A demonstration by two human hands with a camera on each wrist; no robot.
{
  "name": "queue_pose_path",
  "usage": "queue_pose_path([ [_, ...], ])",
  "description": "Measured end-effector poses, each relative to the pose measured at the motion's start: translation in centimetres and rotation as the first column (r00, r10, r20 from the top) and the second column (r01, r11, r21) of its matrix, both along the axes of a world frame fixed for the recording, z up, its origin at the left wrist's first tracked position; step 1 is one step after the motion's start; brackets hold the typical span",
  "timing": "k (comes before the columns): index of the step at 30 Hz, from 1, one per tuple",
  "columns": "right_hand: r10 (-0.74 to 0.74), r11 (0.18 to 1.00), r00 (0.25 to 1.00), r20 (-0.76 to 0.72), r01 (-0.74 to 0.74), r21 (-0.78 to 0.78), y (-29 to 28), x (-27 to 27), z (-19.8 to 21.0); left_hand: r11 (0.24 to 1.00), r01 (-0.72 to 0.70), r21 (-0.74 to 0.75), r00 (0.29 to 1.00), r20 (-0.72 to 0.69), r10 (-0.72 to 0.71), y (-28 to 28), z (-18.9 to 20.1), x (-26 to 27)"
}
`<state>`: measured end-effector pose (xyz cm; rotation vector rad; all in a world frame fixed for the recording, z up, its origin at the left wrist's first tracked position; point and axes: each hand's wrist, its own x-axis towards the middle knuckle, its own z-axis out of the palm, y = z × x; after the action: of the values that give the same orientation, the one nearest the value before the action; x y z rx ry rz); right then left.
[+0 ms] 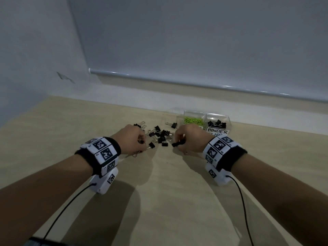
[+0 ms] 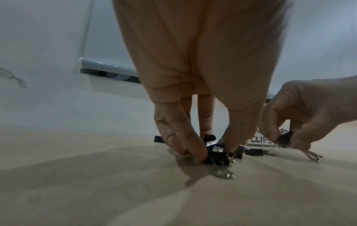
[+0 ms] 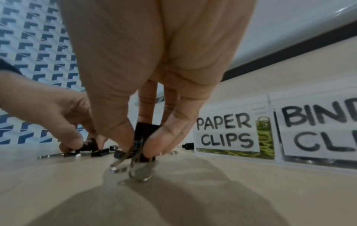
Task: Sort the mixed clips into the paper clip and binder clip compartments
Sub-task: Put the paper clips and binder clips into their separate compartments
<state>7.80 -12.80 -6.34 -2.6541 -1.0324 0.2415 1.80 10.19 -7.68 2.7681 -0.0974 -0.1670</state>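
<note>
Both my hands pinch binder clips: left hand, right hand; only black clips remain mid-frame, paper clips look sorted.

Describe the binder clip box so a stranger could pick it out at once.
Look to the far right of the table, near the wall, where two clear boxes stand side by side past the right hand. The binder clip box is the right one. It holds black clips and bears a handwritten BINDER label, while its neighbour, the paper clip box, holds green clips.
</note>
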Motion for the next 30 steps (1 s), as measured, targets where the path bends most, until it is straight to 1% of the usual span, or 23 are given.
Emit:
queue_pose_path([
  [1, 0.004, 1.0, 1.0, 0.004, -0.004, 0.019, -0.3, 0.0, 0.2, 1.0, 0.003, -0.022, 1.0, 0.003, -0.003, -0.1, 0.2, 0.2],
  [3, -0.012, 0.995, 1.0, -0.002, 0.012, 0.096, -1.4, 0.4, 0.8, 0.993, 0.003, -0.121, 1.0, 0.017, -0.001, -0.8, 1.3, 0.6],
  [6, -0.101, 0.963, 0.995, 0.013, 0.095, 0.251, -4.0, 1.6, 2.2, 0.954, 0.037, -0.296, 0.997, 0.071, -0.016, -3.6, 3.7, 1.8],
  [7, -0.147, 0.951, 0.989, 0.035, 0.131, 0.28, -5.0, 2.2, 2.8, 0.933, 0.057, -0.354, 0.996, 0.086, -0.028, -5.0, 4.5, 2.4],
  [9, -0.241, 0.919, 0.969, 0.059, 0.208, 0.334, -7.1, 3.5, 3.8, 0.867, 0.088, -0.491, 0.994, 0.1, -0.044, -8.1, 5.7, 4.2],
  [11, -0.331, 0.868, 0.943, 0.035, 0.289, 0.405, -9.0, 4.8, 4.6, 0.809, 0.084, -0.582, 0.994, 0.107, -0.026, -11.3, 6.3, 6.2],
  [12, -0.375, 0.835, 0.927, 0.01, 0.333, 0.439, -9.8, 5.4, 4.8, 0.794, 0.08, -0.602, 0.993, 0.113, -0.015, -12.9, 6.4, 7.3],
  [15, -0.492, 0.749, 0.869, -0.053, 0.454, 0.484, -11.4, 7.0, 4.4, 0.767, 0.046, -0.639, 0.995, 0.101, 0.025, -16.9, 6.2, 10.0],
  [17, -0.54, 0.735, 0.839, -0.056, 0.503, 0.455, -12.0, 7.5, 3.7, 0.76, -0.006, -0.65, 0.995, 0.069, 0.067, -18.6, 5.5, 11.3],
  [20, -0.553, 0.725, 0.826, -0.108, 0.541, 0.426, -12.9, 7.8, 2.6, 0.767, -0.057, -0.639, 0.993, 0.047, 0.113, -19.8, 4.5, 12.5],
  [22, -0.546, 0.683, 0.816, -0.191, 0.565, 0.462, -13.6, 7.8, 2.3, 0.789, -0.061, -0.611, 0.993, 0.044, 0.112, -20.1, 4.4, 12.6],
  [24, -0.525, 0.622, 0.807, -0.271, 0.581, 0.525, -14.2, 7.6, 2.4, 0.815, -0.05, -0.578, 0.993, 0.061, 0.104, -19.9, 4.6, 12.3],
  [26, -0.519, 0.579, 0.805, -0.288, 0.579, 0.574, -14.5, 7.3, 2.9, 0.835, -0.03, -0.549, 0.991, 0.094, 0.098, -18.9, 5.2, 11.8],
  [28, -0.523, 0.576, 0.814, -0.253, 0.556, 0.6, -13.9, 6.7, 3.7, 0.842, -0.02, -0.539, 0.991, 0.104, 0.09, -16.6, 5.6, 11.3],
  [30, -0.498, 0.616, 0.841, -0.211, 0.514, 0.597, -12.2, 5.8, 4.6, 0.868, -0.043, -0.494, 0.987, 0.114, 0.114, -12.8, 5.7, 11.0],
])
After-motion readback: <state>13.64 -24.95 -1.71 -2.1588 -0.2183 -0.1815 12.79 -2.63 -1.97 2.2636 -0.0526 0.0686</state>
